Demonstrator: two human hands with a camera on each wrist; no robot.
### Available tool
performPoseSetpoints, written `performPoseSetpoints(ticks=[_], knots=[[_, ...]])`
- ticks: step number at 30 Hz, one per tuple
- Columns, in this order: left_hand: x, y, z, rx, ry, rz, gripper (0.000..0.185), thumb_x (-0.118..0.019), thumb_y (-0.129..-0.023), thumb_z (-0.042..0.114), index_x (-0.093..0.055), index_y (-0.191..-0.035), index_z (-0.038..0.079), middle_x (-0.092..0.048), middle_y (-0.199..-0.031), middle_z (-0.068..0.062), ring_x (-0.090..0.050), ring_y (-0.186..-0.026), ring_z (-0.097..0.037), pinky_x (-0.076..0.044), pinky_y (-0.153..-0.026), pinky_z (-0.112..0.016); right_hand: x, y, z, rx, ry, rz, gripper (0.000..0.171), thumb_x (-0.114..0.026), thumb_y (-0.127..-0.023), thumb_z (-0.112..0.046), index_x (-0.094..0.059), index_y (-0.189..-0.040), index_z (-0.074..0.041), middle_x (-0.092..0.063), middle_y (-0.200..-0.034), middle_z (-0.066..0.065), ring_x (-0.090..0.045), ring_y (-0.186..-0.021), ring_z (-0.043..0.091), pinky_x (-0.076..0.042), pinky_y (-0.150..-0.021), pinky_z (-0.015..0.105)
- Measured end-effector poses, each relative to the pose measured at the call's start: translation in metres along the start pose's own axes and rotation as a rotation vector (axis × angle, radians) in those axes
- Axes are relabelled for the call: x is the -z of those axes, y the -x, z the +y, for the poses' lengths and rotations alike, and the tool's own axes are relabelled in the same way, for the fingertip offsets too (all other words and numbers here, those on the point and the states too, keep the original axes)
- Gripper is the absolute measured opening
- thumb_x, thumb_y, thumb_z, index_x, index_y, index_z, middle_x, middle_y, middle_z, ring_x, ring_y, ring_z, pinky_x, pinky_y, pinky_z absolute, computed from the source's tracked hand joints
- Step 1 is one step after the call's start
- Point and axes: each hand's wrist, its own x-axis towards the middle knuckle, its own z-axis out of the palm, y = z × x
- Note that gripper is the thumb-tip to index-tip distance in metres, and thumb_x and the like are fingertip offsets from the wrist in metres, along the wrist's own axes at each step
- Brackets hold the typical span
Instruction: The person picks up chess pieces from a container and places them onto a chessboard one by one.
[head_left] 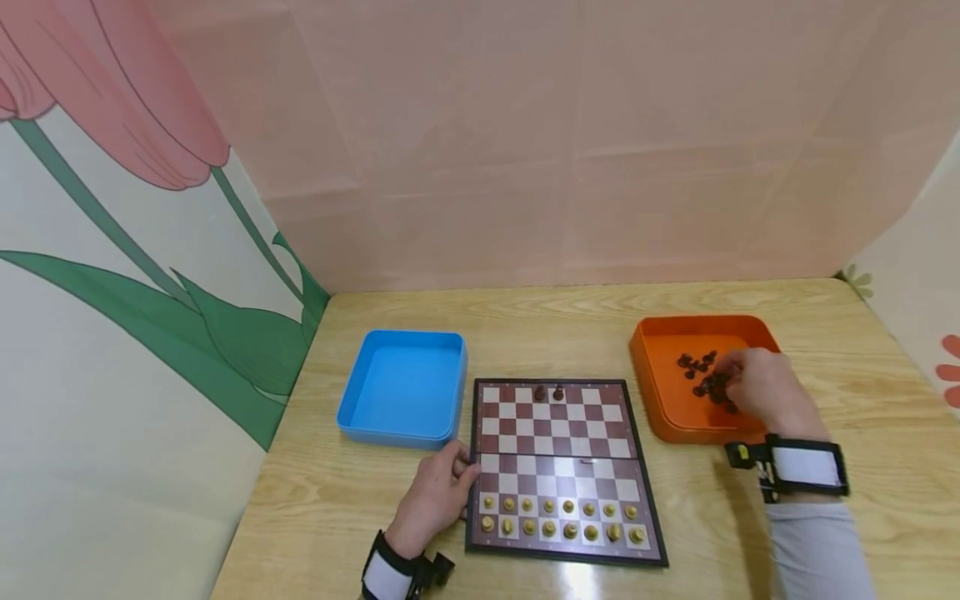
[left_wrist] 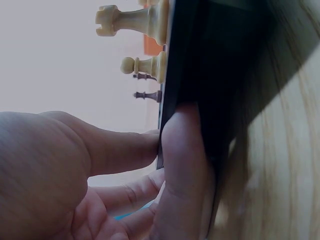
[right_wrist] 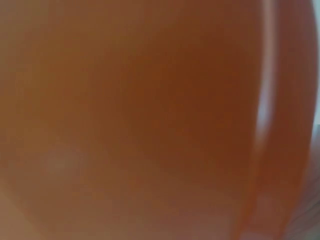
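Observation:
A folding chessboard (head_left: 525, 483) lies on the table, its two near rows filled with pale gold chess pieces (head_left: 549, 528). Two dark chess pieces (head_left: 549, 393) stand upright on its far row. At the board's left edge my left hand (head_left: 435, 492) pinches the rim; the left wrist view shows the thumb on the upper side and a finger (left_wrist: 185, 155) against the side and underside. My right hand (head_left: 768, 392) reaches down into an orange tray (head_left: 667, 425), fingertips among a loose pile of dark chess pieces (head_left: 696, 365). I cannot tell whether those fingers grasp a piece.
A blue tray (head_left: 405, 392) with nothing in it sits left of the board's far half. The wooden table (head_left: 555, 325) runs back to a pink cloth wall (head_left: 570, 167). Orange tray wall (right_wrist: 200, 100) fills most of the right wrist view.

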Motion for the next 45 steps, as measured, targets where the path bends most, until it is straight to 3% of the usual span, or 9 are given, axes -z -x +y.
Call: performPoseSetpoints(ticks=[10, 20, 25, 34, 45], knots=[[0.000, 0.000, 0.000, -0.009, -0.004, 0.008, 0.012, -0.065, -0.109, 0.018, -0.063, -0.113, 0.007, -0.067, -0.087, -0.002, -0.066, -0.067, -0.015, -0.057, -0.052, -0.030, 0.000, -0.001, 0.000, -0.002, 0.026, -0.007, 0.022, -0.070, -0.083, 0.009, -0.074, -0.105, 0.009, -0.071, -0.101, 0.032, -0.066, -0.080, 0.037, -0.059, -0.068, 0.053], [0.000, 0.000, -0.001, -0.004, 0.007, 0.003, 0.012, -0.064, -0.109, 0.017, -0.063, -0.114, 0.006, -0.067, -0.087, -0.003, -0.066, -0.067, -0.015, -0.057, -0.052, -0.029, -0.002, 0.001, -0.001, 0.023, 0.019, 0.017, 0.016, -0.075, -0.090, 0.001, -0.074, -0.103, 0.009, -0.072, -0.089, 0.026, -0.064, -0.067, 0.025, -0.056, -0.054, 0.041], [0.000, 0.000, -0.002, -0.004, -0.003, 0.000, 0.011, -0.064, -0.109, 0.017, -0.063, -0.113, 0.007, -0.067, -0.087, -0.002, -0.066, -0.068, -0.016, -0.057, -0.053, -0.030, -0.002, 0.001, 0.000, 0.013, 0.009, 0.032, 0.015, -0.074, -0.090, 0.003, -0.072, -0.103, 0.011, -0.072, -0.090, 0.028, -0.065, -0.068, 0.027, -0.056, -0.055, 0.042], [0.000, 0.000, -0.001, -0.008, 0.009, -0.003, 0.011, -0.064, -0.109, 0.017, -0.063, -0.113, 0.007, -0.067, -0.087, -0.002, -0.065, -0.069, -0.016, -0.057, -0.053, -0.031, 0.001, 0.005, -0.005, 0.023, -0.046, 0.140, 0.012, -0.070, -0.093, 0.002, -0.069, -0.102, 0.010, -0.071, -0.090, 0.029, -0.064, -0.065, 0.026, -0.049, -0.051, 0.035], [0.000, 0.000, -0.001, -0.008, 0.014, 0.000, 0.011, -0.064, -0.109, 0.017, -0.062, -0.112, 0.007, -0.067, -0.086, -0.002, -0.066, -0.067, -0.016, -0.057, -0.052, -0.031, 0.010, 0.012, -0.030, 0.065, -0.052, 0.241, 0.009, -0.073, -0.094, -0.002, -0.072, -0.099, 0.006, -0.073, -0.087, 0.024, -0.064, -0.061, 0.021, -0.047, -0.049, 0.031]])
